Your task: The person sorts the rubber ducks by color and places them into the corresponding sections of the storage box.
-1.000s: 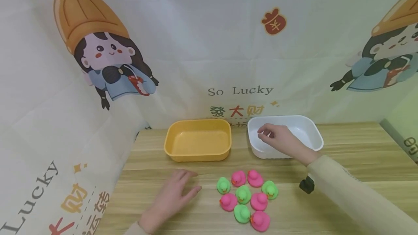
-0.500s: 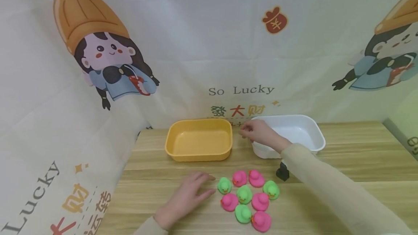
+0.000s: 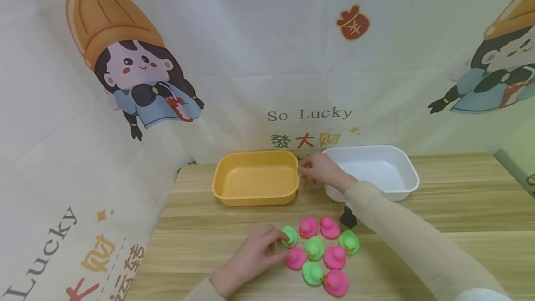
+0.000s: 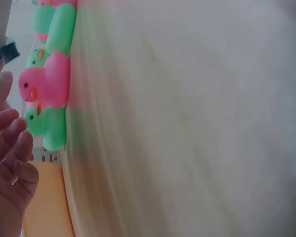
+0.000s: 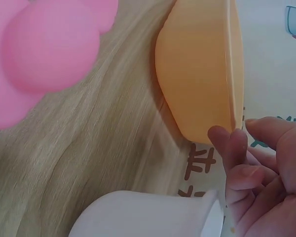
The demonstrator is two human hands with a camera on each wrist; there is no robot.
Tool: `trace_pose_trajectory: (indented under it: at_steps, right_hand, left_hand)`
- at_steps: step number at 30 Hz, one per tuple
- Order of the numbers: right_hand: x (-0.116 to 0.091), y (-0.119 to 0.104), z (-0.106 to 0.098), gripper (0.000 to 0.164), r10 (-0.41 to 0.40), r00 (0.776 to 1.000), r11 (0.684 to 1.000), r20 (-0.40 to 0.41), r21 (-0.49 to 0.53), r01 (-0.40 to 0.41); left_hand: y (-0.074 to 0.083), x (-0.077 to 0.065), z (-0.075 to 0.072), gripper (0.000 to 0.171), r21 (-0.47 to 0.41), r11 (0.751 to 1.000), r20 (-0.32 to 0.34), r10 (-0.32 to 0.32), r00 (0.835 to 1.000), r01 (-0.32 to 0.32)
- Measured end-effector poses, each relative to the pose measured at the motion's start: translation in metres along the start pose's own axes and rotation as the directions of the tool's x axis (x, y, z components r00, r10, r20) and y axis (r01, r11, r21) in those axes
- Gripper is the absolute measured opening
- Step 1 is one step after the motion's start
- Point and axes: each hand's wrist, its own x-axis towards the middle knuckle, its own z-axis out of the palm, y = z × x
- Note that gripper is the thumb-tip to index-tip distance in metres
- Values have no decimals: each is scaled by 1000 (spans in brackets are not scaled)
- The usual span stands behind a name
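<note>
Several green and pink rubber ducks [image 3: 314, 248] sit grouped on the table. My left hand [image 3: 255, 257] reaches in from their left side, with fingertips right at the leftmost green duck [image 3: 290, 237] and the thumb at a pink duck [image 3: 296, 258]. In the left wrist view its fingers are loosely bent. My right hand [image 3: 323, 171] is between the yellow basin [image 3: 256, 201] and the white basin [image 3: 401, 194]. Its thumb and fingertips are right at the yellow basin's right rim; whether they pinch it I cannot tell. Both basins show bare insides.
The wooden table [image 3: 188, 231] ends at a white printed cloth [image 3: 238, 59] behind the basins. A small black object [image 3: 348, 217] shows under the right wrist. The right forearm passes over the table right of the ducks.
My right hand has moved left from over the white basin to the yellow basin's rim. My left hand has moved right, up to the ducks. The ducks keep their arrangement.
</note>
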Motion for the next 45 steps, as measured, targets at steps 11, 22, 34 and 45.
trace_pose_trajectory:
  at_steps: [11,22,34,45]
  right_hand:
    - [6,-2,4,24,17,1000,999,15,-28,-17]
    - [8,-1,6,25,1,1000,1000,27,-20,0]
    - [9,0,8,26,-3,1000,999,13,-42,4]
    - [10,0,9,26,-12,1000,999,8,-35,12]
  left_hand:
    - [8,-2,3,31,3,999,108,-53,993,53]
    - [11,-3,2,28,26,999,143,-50,988,47]
    - [15,-5,-19,26,43,999,110,-38,993,33]
    - [14,0,-52,27,108,993,66,-47,997,40]
